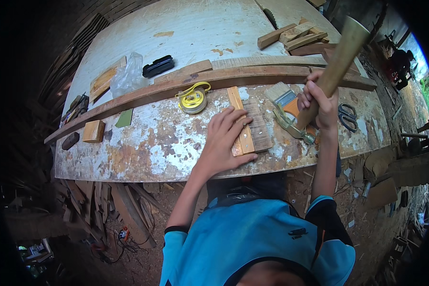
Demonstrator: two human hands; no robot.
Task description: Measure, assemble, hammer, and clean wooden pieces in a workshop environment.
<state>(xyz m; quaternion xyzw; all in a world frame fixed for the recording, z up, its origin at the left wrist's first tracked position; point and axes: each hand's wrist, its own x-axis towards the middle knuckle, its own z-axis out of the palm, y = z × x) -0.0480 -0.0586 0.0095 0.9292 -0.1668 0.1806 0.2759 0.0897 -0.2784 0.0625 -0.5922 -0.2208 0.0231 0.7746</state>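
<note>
— Left hand (226, 138) lies flat, fingers spread, pinning the wood strip (240, 125) on the workbench (143, 148)?
— Yes; right hand (319, 102) grips the hammer (314, 86). I'd keep fingers clear, tap squarely.

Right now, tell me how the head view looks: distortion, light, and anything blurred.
Head view: strong fisheye, so the long wooden strip and the worn table edge bow toward a black rim; daylight is soft and even, brightest on the pale tabletop at the top, with only faint shadows; the left hand on the wood pieces is sharp, the hammer in the right hand slightly soft.
</note>
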